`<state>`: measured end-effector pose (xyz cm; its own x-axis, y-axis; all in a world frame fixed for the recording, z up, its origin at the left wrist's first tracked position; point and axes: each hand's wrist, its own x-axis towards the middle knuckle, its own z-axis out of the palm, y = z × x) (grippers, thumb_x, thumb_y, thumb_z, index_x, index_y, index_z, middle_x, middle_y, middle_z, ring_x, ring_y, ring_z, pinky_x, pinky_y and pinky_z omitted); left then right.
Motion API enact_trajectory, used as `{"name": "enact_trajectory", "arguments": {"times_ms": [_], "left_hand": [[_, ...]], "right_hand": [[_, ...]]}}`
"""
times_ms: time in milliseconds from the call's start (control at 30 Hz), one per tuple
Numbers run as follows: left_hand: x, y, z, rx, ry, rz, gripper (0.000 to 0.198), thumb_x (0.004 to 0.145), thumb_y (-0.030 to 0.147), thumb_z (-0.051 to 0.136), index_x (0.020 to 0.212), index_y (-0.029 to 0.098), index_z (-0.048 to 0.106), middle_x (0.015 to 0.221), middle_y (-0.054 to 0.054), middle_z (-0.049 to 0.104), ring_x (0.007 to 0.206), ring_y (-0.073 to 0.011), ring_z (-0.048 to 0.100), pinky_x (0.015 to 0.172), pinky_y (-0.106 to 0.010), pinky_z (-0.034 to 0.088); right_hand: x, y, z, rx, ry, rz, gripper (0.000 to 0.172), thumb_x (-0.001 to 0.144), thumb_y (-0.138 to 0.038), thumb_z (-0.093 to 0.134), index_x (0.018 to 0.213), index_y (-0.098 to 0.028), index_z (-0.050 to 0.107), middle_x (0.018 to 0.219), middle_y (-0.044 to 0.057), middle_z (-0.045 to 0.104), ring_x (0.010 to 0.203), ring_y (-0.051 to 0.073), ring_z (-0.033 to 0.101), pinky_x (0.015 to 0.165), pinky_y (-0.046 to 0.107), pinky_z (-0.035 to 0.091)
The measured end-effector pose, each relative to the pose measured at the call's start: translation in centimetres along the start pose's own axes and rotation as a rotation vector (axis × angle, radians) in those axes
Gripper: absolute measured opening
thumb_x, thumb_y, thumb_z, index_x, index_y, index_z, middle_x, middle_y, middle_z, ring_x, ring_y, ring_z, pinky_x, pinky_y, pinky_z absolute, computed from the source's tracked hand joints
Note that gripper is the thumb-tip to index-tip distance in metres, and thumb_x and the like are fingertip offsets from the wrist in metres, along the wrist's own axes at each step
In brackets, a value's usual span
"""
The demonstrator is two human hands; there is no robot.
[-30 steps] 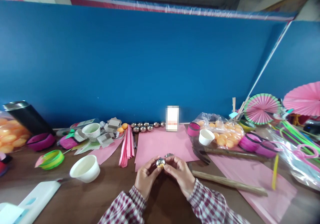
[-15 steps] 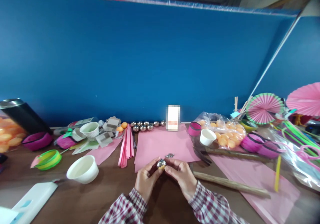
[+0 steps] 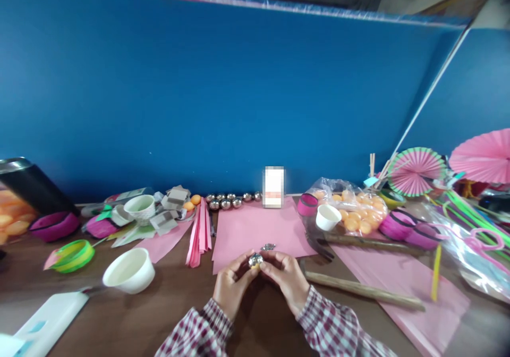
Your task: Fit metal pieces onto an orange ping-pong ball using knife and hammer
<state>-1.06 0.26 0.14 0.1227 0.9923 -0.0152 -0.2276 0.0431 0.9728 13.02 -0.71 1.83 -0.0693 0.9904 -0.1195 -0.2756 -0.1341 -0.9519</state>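
Between my hands, at the near edge of the pink paper, is a small ball (image 3: 255,261), shiny silver on top with orange-yellow showing underneath. My left hand (image 3: 234,285) pinches its left side with thumb and fingers. On the right side, the thumb and fingertips of my right hand (image 3: 286,280) are closed on it too. Just beyond the fingers, a little pile of small silver pieces (image 3: 268,247) lies on the pink paper (image 3: 255,224). Further back stands a row of several silver balls (image 3: 226,203). Fingertips hide part of the held ball.
On the left are a white bowl (image 3: 129,271), a green-yellow roll (image 3: 74,256) and folded pink strips (image 3: 199,235). To the right lie a wooden-handled hammer (image 3: 364,290), another long-handled tool (image 3: 370,243), a paper cup (image 3: 329,217) and a bag of orange balls (image 3: 360,219).
The whole view has shifted slightly, so things sit a little further left. Both hands keep hold of the ball in almost the same pose.
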Motion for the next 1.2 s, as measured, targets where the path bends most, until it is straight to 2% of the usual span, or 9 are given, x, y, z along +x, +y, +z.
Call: {"name": "enact_trajectory", "arguments": {"times_ms": [133,300,400,633,800,1033,1200], "left_hand": [[0.2,0.2,0.1,-0.165,-0.023,-0.080,0.044,0.061,0.025,0.067,0.103,0.015,0.059,0.101,-0.010,0.064,0.097,-0.0260,0.056,0.091,-0.043,0.039],[0.0,0.7,0.4,-0.327,0.003,-0.154,0.040,0.060,0.025,0.068,0.098,0.015,0.061,0.097,-0.009,0.066,0.092,-0.0226,0.058,0.088,-0.038,0.042],[-0.1,0.9,0.5,-0.371,-0.002,-0.162,0.039,0.059,0.026,0.069,0.096,0.014,0.062,0.096,-0.010,0.066,0.088,-0.0213,0.059,0.085,-0.035,0.043],[0.0,0.7,0.7,-0.351,0.088,-0.156,0.038,0.055,0.028,0.071,0.089,0.013,0.062,0.085,-0.010,0.067,0.076,-0.0202,0.062,0.072,-0.034,0.048],[-0.1,0.8,0.7,-0.362,0.068,-0.135,0.033,0.057,0.026,0.071,0.085,0.012,0.061,0.083,-0.009,0.066,0.073,-0.0181,0.061,0.071,-0.032,0.048],[-0.5,1.7,0.5,-0.404,-0.054,-0.148,0.026,0.067,0.025,0.063,0.089,0.013,0.061,0.087,-0.009,0.065,0.080,-0.0181,0.059,0.075,-0.031,0.046],[-0.8,2.3,0.8,-0.387,-0.026,-0.153,0.023,0.066,0.024,0.064,0.087,0.013,0.061,0.082,-0.008,0.065,0.076,-0.0161,0.060,0.072,-0.028,0.047]], "right_hand": [[-0.1,0.0,0.1,-0.032,0.014,-0.015,0.034,0.068,-0.034,0.063,0.097,-0.016,0.059,0.093,0.007,0.064,0.086,0.020,0.059,0.074,0.033,0.047],[0.1,-0.2,0.4,-0.175,-0.033,-0.228,0.030,0.069,-0.028,0.063,0.096,-0.017,0.060,0.089,0.005,0.064,0.082,0.018,0.058,0.075,0.030,0.047],[0.2,-0.2,0.5,-0.248,-0.037,-0.294,0.030,0.071,-0.028,0.061,0.099,-0.018,0.060,0.089,0.005,0.064,0.080,0.018,0.058,0.073,0.030,0.047],[-0.2,-0.2,0.7,-0.364,-0.017,-0.396,0.030,0.073,-0.028,0.057,0.102,-0.018,0.059,0.091,0.005,0.063,0.080,0.018,0.058,0.074,0.032,0.047],[-0.4,-0.3,0.8,-0.432,0.003,-0.433,0.028,0.073,-0.025,0.057,0.101,-0.019,0.059,0.089,0.005,0.063,0.077,0.016,0.057,0.072,0.030,0.047],[-0.6,-0.3,1.0,-0.442,0.018,-0.438,0.028,0.073,-0.024,0.057,0.101,-0.020,0.059,0.090,0.004,0.062,0.077,0.015,0.056,0.071,0.028,0.047],[-0.9,-0.6,1.2,-0.487,0.033,-0.461,0.027,0.072,-0.019,0.057,0.099,-0.021,0.059,0.088,0.003,0.061,0.077,0.015,0.056,0.071,0.026,0.046]]}}
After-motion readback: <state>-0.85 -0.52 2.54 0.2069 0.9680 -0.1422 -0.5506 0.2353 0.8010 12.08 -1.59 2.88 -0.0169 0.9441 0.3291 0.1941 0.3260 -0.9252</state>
